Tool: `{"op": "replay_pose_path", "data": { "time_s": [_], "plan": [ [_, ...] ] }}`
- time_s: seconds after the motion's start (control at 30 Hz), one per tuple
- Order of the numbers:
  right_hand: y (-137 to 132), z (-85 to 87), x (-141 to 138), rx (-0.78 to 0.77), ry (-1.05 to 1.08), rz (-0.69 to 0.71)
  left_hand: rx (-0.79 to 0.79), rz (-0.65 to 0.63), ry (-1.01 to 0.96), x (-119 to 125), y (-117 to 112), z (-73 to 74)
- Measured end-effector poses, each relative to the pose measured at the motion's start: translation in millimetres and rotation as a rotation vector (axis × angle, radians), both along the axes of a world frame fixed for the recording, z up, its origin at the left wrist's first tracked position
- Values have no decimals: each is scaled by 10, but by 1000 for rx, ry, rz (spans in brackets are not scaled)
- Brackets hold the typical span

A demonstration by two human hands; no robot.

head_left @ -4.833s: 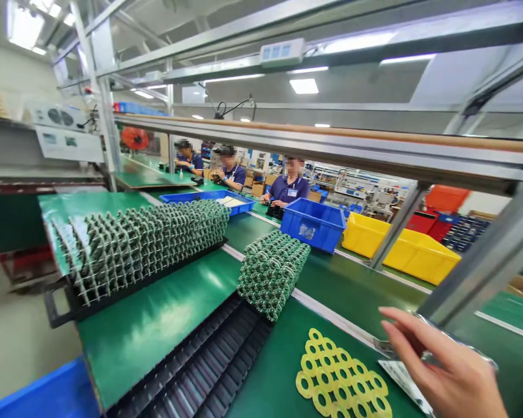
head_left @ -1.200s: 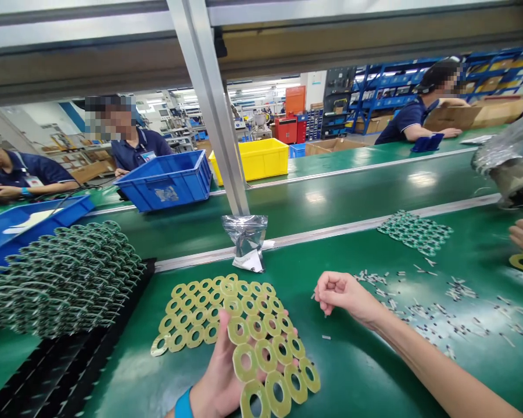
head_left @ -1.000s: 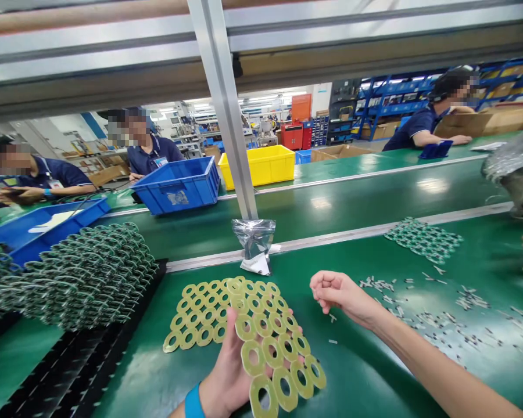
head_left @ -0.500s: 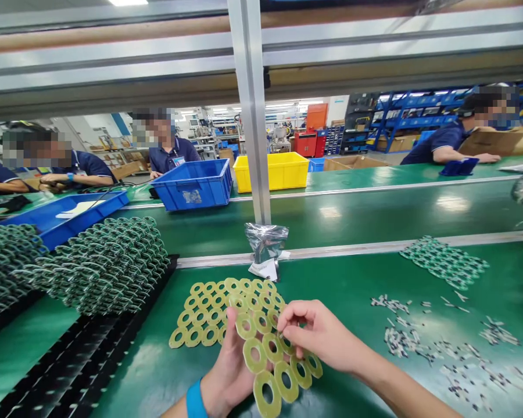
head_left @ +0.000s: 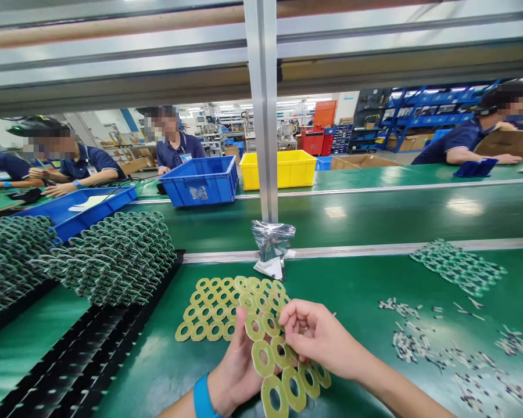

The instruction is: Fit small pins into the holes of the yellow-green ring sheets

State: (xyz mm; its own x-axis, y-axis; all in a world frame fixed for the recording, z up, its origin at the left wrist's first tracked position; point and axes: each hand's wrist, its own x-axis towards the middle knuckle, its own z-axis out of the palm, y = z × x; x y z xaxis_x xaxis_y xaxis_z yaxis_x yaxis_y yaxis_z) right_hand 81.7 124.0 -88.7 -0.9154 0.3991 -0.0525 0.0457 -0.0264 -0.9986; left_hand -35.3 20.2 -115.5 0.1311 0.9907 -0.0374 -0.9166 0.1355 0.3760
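Note:
My left hand, with a blue band at the wrist, grips a yellow-green panel of joined rings from its left edge, thumb in front. The panel is tilted up toward me. Over its right side, my right hand is closed with fingertips pinched against the rings; whatever lies between them is hidden. Behind the held panel, a second sheet of yellow-green rings lies flat on the green tabletop.
Racked green ring boards stand on black rails at left. Small black-and-white parts lie scattered at right, below a green ring panel. A silver bag sits by the metal post. Blue bin, yellow bin and co-workers are beyond.
The view has shifted slightly, so the scene sits further right, except at the far left. Both hands keep nearly the same pose on the panel.

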Motion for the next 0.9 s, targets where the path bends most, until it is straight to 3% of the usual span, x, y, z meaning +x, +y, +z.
{"op": "replay_pose_path", "data": {
  "time_s": [0.53, 0.9],
  "plan": [
    [-31, -32, 11, -7, 42, -70, -19, -4, -23, -19, -10, -15],
    [20, 39, 42, 48, 29, 38, -9, -47, -16, -1, -11, -17]
  ]
}}
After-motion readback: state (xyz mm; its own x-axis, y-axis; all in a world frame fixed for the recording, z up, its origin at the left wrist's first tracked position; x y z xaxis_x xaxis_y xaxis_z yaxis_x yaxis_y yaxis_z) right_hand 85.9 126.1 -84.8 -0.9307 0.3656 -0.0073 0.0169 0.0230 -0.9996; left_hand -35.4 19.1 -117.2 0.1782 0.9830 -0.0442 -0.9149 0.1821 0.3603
